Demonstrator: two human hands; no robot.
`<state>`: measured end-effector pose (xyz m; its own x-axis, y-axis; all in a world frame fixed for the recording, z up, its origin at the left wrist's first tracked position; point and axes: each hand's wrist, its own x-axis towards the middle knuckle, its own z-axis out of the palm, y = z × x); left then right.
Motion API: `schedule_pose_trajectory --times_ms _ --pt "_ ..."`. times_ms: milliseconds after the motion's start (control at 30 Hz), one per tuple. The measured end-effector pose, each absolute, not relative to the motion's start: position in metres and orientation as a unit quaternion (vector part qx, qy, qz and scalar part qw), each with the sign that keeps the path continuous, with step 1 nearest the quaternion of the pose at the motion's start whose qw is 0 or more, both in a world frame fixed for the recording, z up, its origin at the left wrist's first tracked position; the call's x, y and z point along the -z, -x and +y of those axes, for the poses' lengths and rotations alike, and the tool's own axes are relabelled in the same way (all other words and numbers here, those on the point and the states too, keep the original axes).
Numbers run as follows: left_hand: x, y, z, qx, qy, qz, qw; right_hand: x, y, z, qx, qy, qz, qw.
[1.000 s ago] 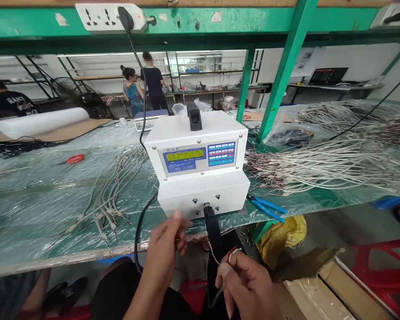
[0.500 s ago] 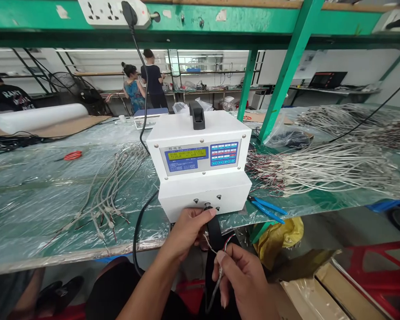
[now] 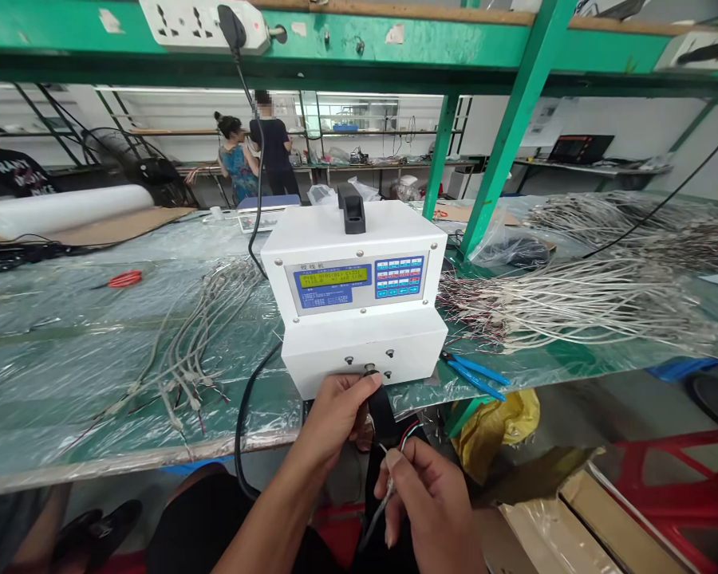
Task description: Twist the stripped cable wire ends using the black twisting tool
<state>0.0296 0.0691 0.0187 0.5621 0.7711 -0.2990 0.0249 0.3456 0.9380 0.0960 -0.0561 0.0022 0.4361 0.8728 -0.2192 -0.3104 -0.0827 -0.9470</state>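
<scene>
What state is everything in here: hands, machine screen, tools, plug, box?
Left hand: closed at the black piece on the machine's front
Right hand: pinching a cable
Cable: wire ends splayed
Screen: lit, text unclear
Cutters: lying, handles apart
Scissors: lying flat
Plug: in the power strip
Box: open

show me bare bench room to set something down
Free: bench left of the grey cables, from the red-handled tool toward the front edge. Crowded: right of the machine, with the cable pile and blue cutters.
</scene>
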Motion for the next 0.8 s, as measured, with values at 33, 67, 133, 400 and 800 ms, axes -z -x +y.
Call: schedule_pose_trajectory --times_ms 33,67,133,400,800 --pt "-0.018 -0.030 0.069 -0.259 -0.511 0.389 0.721 -0.003 -0.096 -0.056 -0.468 0.567 -0.247 0.631" --pt "-0.018 -0.030 0.069 -0.261 -0.511 0.389 0.721 -0.004 -0.096 -0.056 -0.466 0.567 -0.245 0.634" --pt "-0.018 -0.029 0.069 -0.263 -0.511 0.388 0.721 -0.005 -0.096 -0.056 -0.463 0.565 -0.242 0.639" --pt "-0.017 -0.029 0.068 -0.274 -0.500 0.389 0.724 0.007 -0.090 -0.057 -0.426 0.567 -0.243 0.661" --pt "-0.003 0.020 0.015 -0.536 -0.332 0.460 0.625 0.026 -0.084 -0.065 -0.304 0.665 -0.292 0.616"
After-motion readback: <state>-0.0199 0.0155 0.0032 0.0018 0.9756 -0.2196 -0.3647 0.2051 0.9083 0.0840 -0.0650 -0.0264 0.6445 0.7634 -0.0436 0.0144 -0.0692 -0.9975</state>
